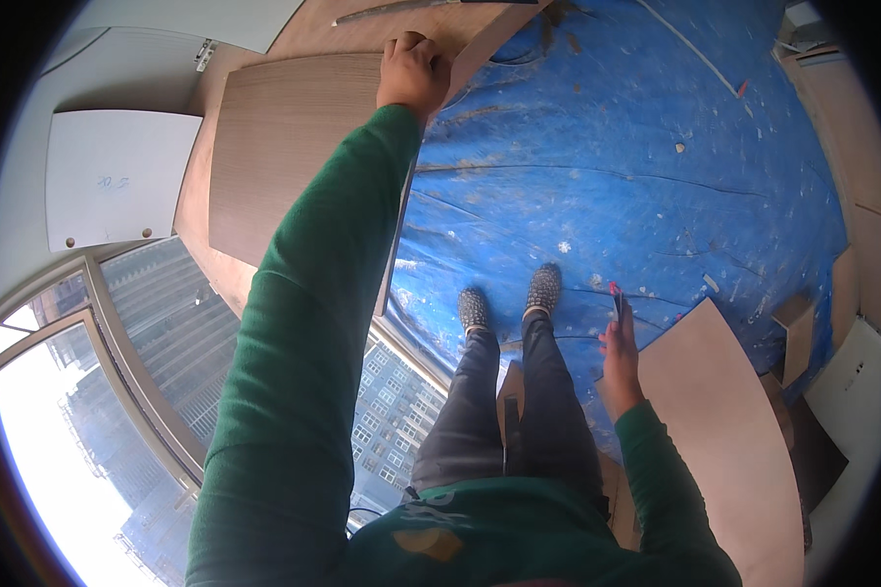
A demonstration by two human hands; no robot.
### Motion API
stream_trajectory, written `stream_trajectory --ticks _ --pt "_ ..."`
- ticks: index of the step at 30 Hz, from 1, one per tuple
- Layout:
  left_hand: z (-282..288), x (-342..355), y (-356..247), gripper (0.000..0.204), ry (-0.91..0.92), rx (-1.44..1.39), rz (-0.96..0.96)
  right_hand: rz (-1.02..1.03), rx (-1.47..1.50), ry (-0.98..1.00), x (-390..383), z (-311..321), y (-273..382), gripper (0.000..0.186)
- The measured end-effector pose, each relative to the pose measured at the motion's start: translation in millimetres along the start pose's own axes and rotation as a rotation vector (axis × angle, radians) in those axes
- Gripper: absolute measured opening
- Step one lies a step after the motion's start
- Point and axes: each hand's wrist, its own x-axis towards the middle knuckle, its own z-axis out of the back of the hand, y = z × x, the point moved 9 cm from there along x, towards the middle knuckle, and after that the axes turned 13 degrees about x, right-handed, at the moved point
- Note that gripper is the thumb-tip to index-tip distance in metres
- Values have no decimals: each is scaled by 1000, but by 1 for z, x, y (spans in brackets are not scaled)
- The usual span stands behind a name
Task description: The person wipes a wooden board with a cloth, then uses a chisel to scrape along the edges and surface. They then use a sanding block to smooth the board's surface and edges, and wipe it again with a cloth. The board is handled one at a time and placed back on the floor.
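A wood-grain board (294, 147) lies on a plywood-coloured work surface (313, 29) at the far left. My left hand (416, 73) reaches across to the board's far right corner, its fingers curled closed. What they hold, if anything, is hidden under the hand. Lower down on the right, my right hand (621, 357) is closed around a slim, dark tool (618, 301) with a red tip, pointing away from me. Its exact kind is too small to tell. Below it and to the right, a large pale board (719, 411) leans or lies close to my right forearm.
Blue sheeting (636, 215), creased and speckled with debris, covers the floor under my feet. White panels (117, 176) stand on the left, near a window (78, 421). A long thin strip (392, 12) lies at the far end of the surface. Board offcuts (795, 333) rest at right.
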Motion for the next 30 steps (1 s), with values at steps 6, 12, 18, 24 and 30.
stream_trajectory --ticks 6,12,18,24,30 --pt "-6 6 3 37 87 30 168 -50 16 -55 -9 15 -11 63" --pt "20 -101 -24 58 108 284 -7 -74 -30 -82 -25 52 -14 63" --pt "96 -339 10 66 375 338 40 -122 -84 -51 -47 96 9 55" --pt "147 -712 66 90 1640 266 889 -372 -77 -41 -39 189 26 57" --pt "146 -751 74 71 1309 -165 1265 -273 -1046 173 24 186 101 53"
